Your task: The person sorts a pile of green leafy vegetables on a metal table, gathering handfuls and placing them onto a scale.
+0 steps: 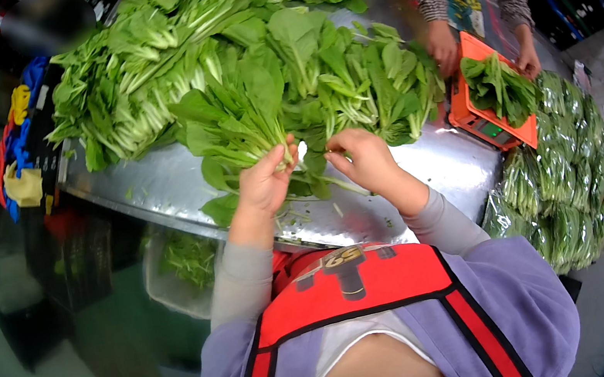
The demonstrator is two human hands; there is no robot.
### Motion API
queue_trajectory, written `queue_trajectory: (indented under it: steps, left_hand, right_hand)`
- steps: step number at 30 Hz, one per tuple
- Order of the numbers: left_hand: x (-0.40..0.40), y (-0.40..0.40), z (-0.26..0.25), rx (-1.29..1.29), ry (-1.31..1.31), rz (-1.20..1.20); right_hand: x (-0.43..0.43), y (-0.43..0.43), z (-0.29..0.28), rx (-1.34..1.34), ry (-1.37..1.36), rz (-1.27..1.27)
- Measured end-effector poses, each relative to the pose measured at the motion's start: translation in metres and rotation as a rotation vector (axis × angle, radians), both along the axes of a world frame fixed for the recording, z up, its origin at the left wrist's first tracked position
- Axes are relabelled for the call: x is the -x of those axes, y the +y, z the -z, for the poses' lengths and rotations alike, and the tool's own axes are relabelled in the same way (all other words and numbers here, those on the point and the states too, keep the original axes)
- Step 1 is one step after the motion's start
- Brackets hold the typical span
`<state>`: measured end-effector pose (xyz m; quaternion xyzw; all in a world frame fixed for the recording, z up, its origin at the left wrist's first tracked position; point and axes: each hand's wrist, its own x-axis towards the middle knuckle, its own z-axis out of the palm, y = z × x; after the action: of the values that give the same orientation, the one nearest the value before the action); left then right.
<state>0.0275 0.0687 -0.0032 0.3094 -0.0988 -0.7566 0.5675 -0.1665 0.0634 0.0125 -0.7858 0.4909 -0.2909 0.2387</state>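
Observation:
My left hand [266,181] grips a bunch of leafy greens [244,118] by the pale stem ends, its leaves fanning away from me. To the right of those stems, my right hand [365,158] is held with fingers curled and the thumb near them. Whether anything is pinched there cannot be made out. Beneath and between the hands, loose leaves [310,181] and stem scraps lie on the metal table [439,168]. Just beyond, more leafy greens [350,82] are spread with their stems towards me.
A large heap of greens [145,83] covers the table's far left. At right, a co-worker's hands [442,47] are at an orange scale [494,124] carrying greens. Bagged greens [564,178] are stacked beside it. Below the table's left edge stands a bin [155,280] holding leaves.

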Motion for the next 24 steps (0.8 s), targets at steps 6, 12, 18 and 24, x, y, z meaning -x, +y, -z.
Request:
queue_trajectory:
  steps: [6,12,18,24]
  left_hand:
    - [0.019,-0.006,-0.001,0.149,-0.514,0.488]
    - [0.052,0.001,-0.009,0.499,-0.732,1.229]
    - [0.078,-0.012,0.0,0.392,-0.629,1.47]
    - [0.082,-0.018,-0.003,0.143,-0.042,1.429]
  right_hand:
    - [0.01,0.036,-0.05,0.563,0.267,-0.283]
    - [0.039,0.059,-0.03,0.518,0.652,-0.309]
    - [0.061,0.068,-0.015,0.297,0.551,-0.192]
    - [0.103,0.072,-0.027,0.024,0.167,-0.057]
